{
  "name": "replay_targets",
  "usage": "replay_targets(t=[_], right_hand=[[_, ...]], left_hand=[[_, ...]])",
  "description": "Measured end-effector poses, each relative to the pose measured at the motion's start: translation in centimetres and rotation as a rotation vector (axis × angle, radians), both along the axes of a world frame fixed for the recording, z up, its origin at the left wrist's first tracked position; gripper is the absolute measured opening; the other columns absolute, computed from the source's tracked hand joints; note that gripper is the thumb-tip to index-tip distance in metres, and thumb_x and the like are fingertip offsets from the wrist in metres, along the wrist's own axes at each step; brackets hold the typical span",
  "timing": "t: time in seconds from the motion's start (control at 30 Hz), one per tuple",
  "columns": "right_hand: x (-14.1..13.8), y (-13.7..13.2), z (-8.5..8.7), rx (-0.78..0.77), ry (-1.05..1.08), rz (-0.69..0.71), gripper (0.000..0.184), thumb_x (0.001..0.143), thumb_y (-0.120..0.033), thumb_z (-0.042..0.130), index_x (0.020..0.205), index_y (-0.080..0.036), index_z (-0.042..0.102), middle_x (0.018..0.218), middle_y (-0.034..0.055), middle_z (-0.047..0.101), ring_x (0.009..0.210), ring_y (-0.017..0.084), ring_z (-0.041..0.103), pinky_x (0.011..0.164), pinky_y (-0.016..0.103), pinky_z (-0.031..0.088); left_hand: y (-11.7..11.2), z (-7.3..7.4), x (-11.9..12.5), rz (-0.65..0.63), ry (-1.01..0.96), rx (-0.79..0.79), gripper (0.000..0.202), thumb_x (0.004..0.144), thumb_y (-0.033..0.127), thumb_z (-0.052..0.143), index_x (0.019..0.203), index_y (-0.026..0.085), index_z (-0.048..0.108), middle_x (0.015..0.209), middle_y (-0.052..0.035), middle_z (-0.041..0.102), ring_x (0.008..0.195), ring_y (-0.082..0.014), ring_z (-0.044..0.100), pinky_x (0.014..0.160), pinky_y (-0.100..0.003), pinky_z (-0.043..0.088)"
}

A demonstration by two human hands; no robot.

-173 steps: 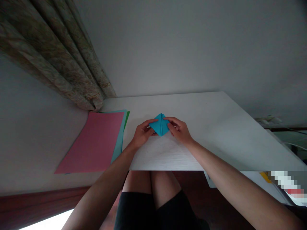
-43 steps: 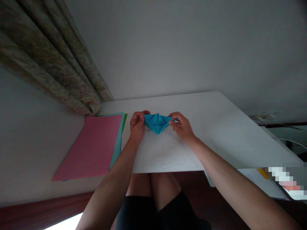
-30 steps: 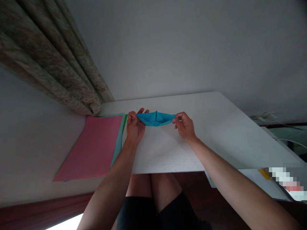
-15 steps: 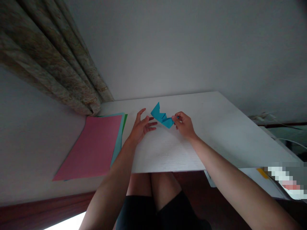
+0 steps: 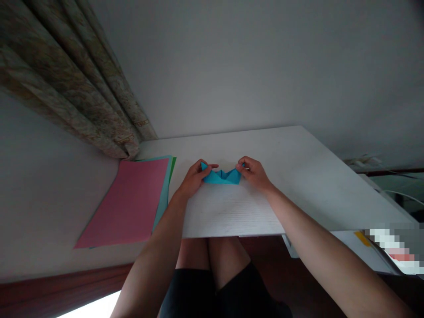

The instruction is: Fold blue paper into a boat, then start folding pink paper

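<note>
Between my hands is a folded blue paper boat (image 5: 222, 177), held level over the white table, with pointed ends and a small peak in the middle. My left hand (image 5: 194, 177) pinches its left end between thumb and fingers. The opposite end is gripped by the thumb and fingertips of my right hand (image 5: 252, 171). Both tips of the paper are partly hidden by my fingers. Whether its lower edge touches the table I cannot tell.
The white table (image 5: 298, 176) meets a grey wall behind. Pink paper (image 5: 127, 201) lies on blue and green sheets at the left. A patterned curtain (image 5: 99, 101) hangs at the back left corner. An open drawer (image 5: 344, 247) is at the lower right.
My left hand was open beside the paper boat and has now closed on its left end. The boat has turned from slanting to level and come slightly nearer.
</note>
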State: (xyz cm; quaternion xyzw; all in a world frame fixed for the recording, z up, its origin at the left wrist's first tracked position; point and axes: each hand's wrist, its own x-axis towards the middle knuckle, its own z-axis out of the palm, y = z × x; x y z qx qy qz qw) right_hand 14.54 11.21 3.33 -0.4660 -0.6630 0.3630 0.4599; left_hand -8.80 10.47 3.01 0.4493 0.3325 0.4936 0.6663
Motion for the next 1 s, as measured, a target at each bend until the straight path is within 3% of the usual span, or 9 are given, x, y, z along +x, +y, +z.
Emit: replay_targets(t=[0.2, 0.37, 0.53, 0.6, 0.7, 0.8, 0.9, 1.0], right_hand=[[0.3, 0.7, 0.1, -0.150, 0.191, -0.133, 0.047, 0.069, -0.066, 0.072, 0.067, -0.023, 0.054, 0.047, -0.0044, 0.051, 0.040, 0.011, 0.044, 0.039, 0.025, 0.033], [0.2, 0.7, 0.0, -0.151, 0.202, -0.188, 0.042, 0.068, -0.059, 0.075, 0.065, -0.022, 0.055, 0.045, -0.0040, 0.052, 0.039, 0.011, 0.045, 0.039, 0.025, 0.034], [0.2, 0.9, -0.6, -0.145, 0.144, -0.196, 0.040, 0.072, -0.059, 0.070, 0.065, -0.023, 0.054, 0.045, -0.0041, 0.050, 0.040, 0.013, 0.044, 0.042, 0.027, 0.034], [0.2, 0.8, -0.8, -0.089, 0.051, -0.190, 0.040, 0.074, -0.060, 0.067, 0.066, -0.023, 0.056, 0.052, -0.0016, 0.055, 0.047, 0.015, 0.048, 0.047, 0.029, 0.037], [0.2, 0.5, -0.5, 0.110, -0.112, -0.185, 0.036, 0.081, -0.057, 0.061, 0.075, -0.022, 0.064, 0.078, 0.0059, 0.068, 0.073, 0.021, 0.059, 0.064, 0.033, 0.044], [0.0, -0.1, 0.3, 0.323, -0.225, -0.042, 0.032, 0.088, -0.051, 0.056, 0.084, -0.023, 0.069, 0.098, 0.0081, 0.071, 0.095, 0.024, 0.060, 0.086, 0.040, 0.042], [-0.3, -0.8, 0.9, 0.407, -0.344, 0.106, 0.030, 0.086, -0.051, 0.059, 0.081, -0.023, 0.069, 0.096, 0.0066, 0.072, 0.099, 0.025, 0.058, 0.095, 0.044, 0.034], [-0.6, -1.2, 0.9, 0.388, -0.448, 0.145, 0.029, 0.085, -0.050, 0.062, 0.075, -0.023, 0.066, 0.084, 0.0036, 0.072, 0.098, 0.025, 0.057, 0.098, 0.047, 0.027]], left_hand=[[0.5, 0.3, -0.1, 0.143, -0.104, -0.138, 0.032, 0.074, 0.027, 0.082, 0.077, 0.018, 0.051, 0.094, -0.0093, 0.075, 0.091, -0.0221, 0.072, 0.077, -0.033, 0.058], [0.7, 0.4, -0.2, 0.200, -0.117, -0.172, 0.031, 0.073, 0.022, 0.082, 0.074, 0.018, 0.051, 0.088, -0.0078, 0.075, 0.088, -0.0205, 0.073, 0.075, -0.031, 0.059], [0.8, 0.1, -0.3, 0.221, -0.067, -0.152, 0.036, 0.066, 0.027, 0.086, 0.069, 0.018, 0.051, 0.087, -0.0075, 0.075, 0.080, -0.0180, 0.071, 0.070, -0.029, 0.058], [0.8, -0.1, -0.3, 0.231, -0.012, -0.135, 0.039, 0.062, 0.029, 0.087, 0.066, 0.017, 0.051, 0.087, -0.0076, 0.075, 0.073, -0.0161, 0.069, 0.065, -0.028, 0.057], [0.7, -0.5, -0.2, 0.230, 0.101, -0.106, 0.040, 0.058, 0.034, 0.088, 0.065, 0.017, 0.052, 0.088, -0.0081, 0.075, 0.071, -0.0159, 0.067, 0.062, -0.027, 0.055], [0.5, -0.7, 0.0, 0.197, 0.254, -0.027, 0.039, 0.059, 0.041, 0.086, 0.067, 0.017, 0.055, 0.092, -0.0093, 0.075, 0.069, -0.0156, 0.065, 0.058, -0.026, 0.051], [0.2, -0.6, 0.0, 0.151, 0.404, 0.074, 0.033, 0.064, 0.043, 0.081, 0.070, 0.017, 0.061, 0.095, -0.0099, 0.075, 0.065, -0.0153, 0.061, 0.055, -0.026, 0.047], [0.1, -0.3, -0.3, 0.127, 0.569, 0.207, 0.023, 0.069, 0.040, 0.076, 0.072, 0.019, 0.068, 0.085, -0.0079, 0.074, 0.067, -0.0180, 0.060, 0.062, -0.031, 0.047]])
